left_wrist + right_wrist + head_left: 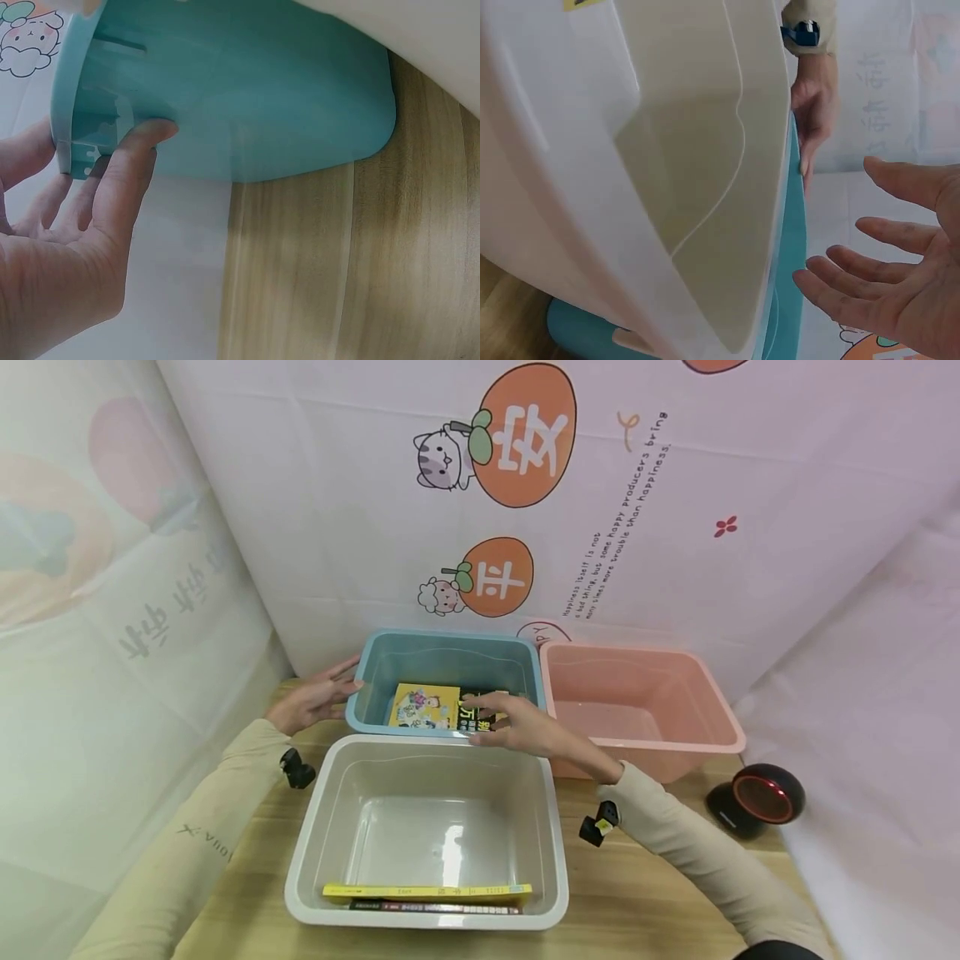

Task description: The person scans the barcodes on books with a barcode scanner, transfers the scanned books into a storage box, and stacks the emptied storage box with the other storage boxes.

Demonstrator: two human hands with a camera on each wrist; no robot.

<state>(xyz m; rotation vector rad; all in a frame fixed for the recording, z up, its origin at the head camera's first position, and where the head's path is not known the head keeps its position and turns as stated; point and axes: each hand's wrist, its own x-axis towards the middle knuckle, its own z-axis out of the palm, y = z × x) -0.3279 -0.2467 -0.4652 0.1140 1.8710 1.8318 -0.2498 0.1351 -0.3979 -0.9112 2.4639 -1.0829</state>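
Observation:
My left hand [315, 700] is at the left end of the blue bin [457, 636]. In the left wrist view that hand [90, 232] grips the bin's rim, its fingers bent against the outer wall under the lip. Over the right part of the same bin hovers my right hand [528, 731], its fingers spread and holding nothing. A yellow picture-covered book [423, 702] and a black book [468, 717] with yellow and white lettering lie inside, the black one partly hidden by the right hand. The right wrist view shows empty, parted fingers [855, 285].
In front stands a whitish bin [302, 843] with a yellow book [427, 892] and a dark book [435, 907] on edge along its near wall. A pink bin [723, 727] sits at right, near a black round device [768, 793]. Printed cloth [337, 527] hangs behind the wooden table [637, 885].

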